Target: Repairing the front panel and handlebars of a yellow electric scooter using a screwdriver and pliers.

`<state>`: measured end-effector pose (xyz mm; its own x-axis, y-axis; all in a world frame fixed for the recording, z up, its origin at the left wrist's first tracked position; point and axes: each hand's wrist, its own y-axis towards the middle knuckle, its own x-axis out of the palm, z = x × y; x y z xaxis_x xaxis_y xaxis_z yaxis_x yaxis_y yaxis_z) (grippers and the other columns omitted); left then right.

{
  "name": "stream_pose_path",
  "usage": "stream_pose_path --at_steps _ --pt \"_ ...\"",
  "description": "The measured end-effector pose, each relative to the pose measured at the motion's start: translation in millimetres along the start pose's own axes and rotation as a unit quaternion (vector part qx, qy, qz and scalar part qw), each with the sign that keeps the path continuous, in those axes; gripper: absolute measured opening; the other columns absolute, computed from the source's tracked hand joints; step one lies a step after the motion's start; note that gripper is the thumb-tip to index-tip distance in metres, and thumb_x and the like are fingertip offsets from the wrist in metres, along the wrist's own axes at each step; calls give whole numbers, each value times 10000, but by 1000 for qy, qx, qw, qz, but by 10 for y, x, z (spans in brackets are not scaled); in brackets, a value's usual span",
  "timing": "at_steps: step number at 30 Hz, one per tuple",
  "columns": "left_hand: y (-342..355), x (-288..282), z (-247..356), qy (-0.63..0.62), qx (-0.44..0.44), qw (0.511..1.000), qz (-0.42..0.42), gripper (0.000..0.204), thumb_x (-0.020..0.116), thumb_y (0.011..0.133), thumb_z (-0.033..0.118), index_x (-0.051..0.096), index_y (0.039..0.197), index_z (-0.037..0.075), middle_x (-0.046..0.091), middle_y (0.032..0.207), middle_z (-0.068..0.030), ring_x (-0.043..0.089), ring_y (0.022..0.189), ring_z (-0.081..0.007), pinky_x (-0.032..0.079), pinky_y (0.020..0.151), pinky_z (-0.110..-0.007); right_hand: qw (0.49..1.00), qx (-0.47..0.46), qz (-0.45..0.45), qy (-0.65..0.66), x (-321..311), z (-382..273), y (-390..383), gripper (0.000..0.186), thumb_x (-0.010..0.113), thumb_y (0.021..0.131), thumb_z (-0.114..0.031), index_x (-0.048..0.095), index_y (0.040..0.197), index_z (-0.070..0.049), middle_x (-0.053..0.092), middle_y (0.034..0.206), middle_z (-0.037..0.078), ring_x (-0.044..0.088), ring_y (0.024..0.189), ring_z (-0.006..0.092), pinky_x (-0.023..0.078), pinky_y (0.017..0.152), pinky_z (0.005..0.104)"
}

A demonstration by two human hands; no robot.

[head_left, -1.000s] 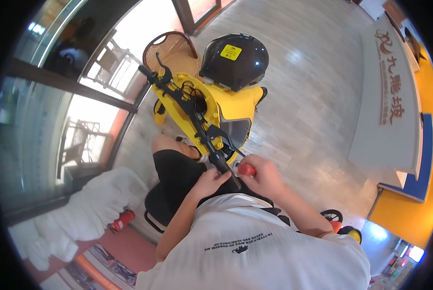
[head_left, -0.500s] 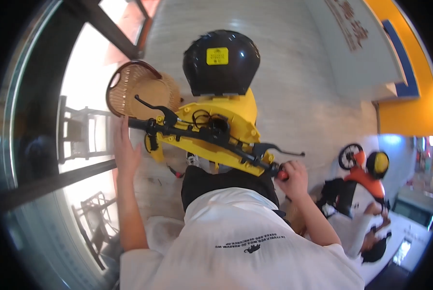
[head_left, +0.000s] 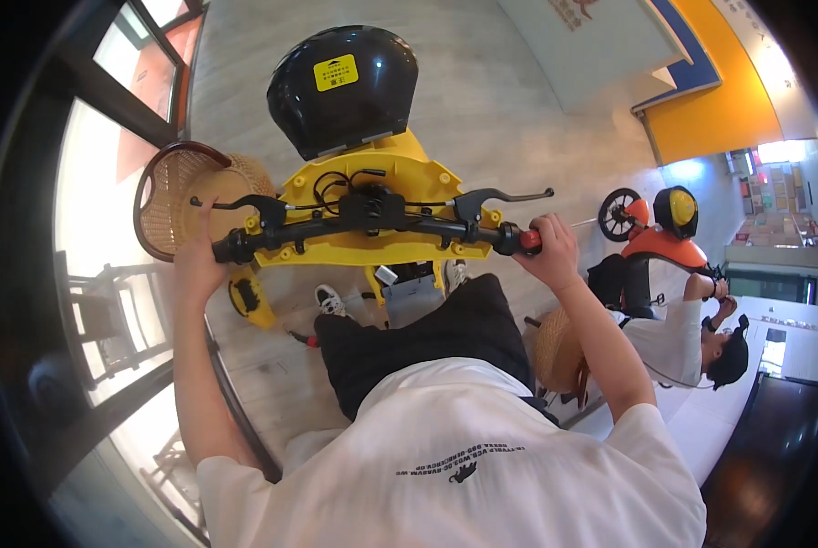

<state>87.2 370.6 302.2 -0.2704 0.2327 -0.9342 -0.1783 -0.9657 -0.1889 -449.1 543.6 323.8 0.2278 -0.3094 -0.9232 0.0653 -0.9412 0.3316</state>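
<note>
A black handlebar (head_left: 313,235) runs nearly level across a yellow scooter body (head_left: 400,169) whose inside shows. At the bar's left end, my left hand (head_left: 199,260) is closed round the grip, one digit pointing up toward the left brake lever (head_left: 221,202). My right hand (head_left: 552,251) is wrapped round the right grip, next to a red part (head_left: 530,240). The right brake lever (head_left: 509,194) stands free of my fingers. Loose black cables (head_left: 336,187) curl above the middle of the bar. Beyond it sits a glossy black box (head_left: 345,110) with a yellow label.
A wicker chair (head_left: 167,205) stands close at the left, beside glass doors. Below the bar's left end lies a yellow part (head_left: 251,297). To the right, a person (head_left: 664,342) in a white top is beside an orange scooter (head_left: 664,245). A white counter (head_left: 601,46) stands at the far right.
The handlebar has gone from slanting down to the right to nearly level. My left hand, before with fingers stretched at the bar's end, has closed on the grip. My right hand stays on its grip.
</note>
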Motion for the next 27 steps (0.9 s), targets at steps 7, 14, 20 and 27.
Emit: stream_pose_path --at_steps 7,14,20,27 --pt "-585 348 254 -56 -81 994 46 994 725 746 9 221 1543 321 706 1026 -217 675 982 -422 542 824 -500 992 -123 18 -8 -124 462 691 519 885 528 -166 553 920 -95 581 916 78 584 908 321 487 761 419" --pt "-925 739 313 -44 -125 986 97 975 740 754 93 215 1539 333 710 920 -225 687 914 -435 538 801 -504 995 -85 -32 32 -261 471 1112 546 884 598 -162 524 1002 -90 582 999 83 570 1029 328 484 818 428" --pt "-1006 929 305 -36 -125 979 158 1017 779 734 113 214 1545 348 718 957 -209 685 943 -428 543 819 -501 991 -102 46 70 -447 390 994 498 899 673 -212 526 975 -79 572 940 92 561 932 319 480 765 396" --pt "-966 872 307 -90 -126 975 158 1019 757 721 49 246 1550 349 668 1229 -194 651 1095 -408 541 899 -482 743 -42 219 631 -1411 -12 831 395 587 948 -307 435 675 -66 423 615 48 390 509 162 340 514 306"
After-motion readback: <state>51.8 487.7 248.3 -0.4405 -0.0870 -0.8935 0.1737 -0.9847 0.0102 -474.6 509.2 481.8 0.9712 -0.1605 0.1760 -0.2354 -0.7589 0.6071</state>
